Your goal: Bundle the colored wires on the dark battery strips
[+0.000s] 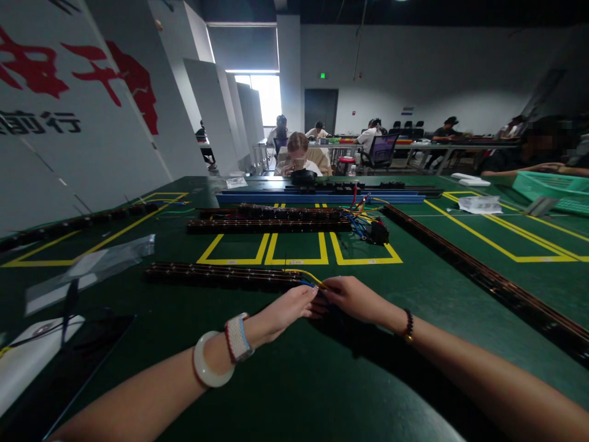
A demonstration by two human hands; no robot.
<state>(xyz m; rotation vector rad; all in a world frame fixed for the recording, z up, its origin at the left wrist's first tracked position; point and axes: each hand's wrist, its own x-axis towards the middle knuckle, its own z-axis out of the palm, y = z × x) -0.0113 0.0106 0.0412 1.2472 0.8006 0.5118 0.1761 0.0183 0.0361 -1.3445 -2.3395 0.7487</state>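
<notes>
A long dark strip [221, 275] with copper-coloured lines lies across the green table in front of me. From its right end come a yellow wire [301, 272] and a blue wire. My left hand [292, 307] has its fingers closed on these wires, close to the strip's end. Fingertips nearly touching it, my right hand [352, 298] pinches the wires too; my fingers hide their tips. Beyond my hands, two more dark strips [267, 226] lie side by side, ending in a bundle of coloured wires [361, 221] and a black connector [380, 232].
Another dark strip [483, 276] runs diagonally on the right. Plastic bags [105, 261] and a dark flat panel [92, 368] lie left. Blue rails [322, 197] stretch along the back; a green basket [552, 187] stands far right. A person [299, 156] sits opposite; others work beyond.
</notes>
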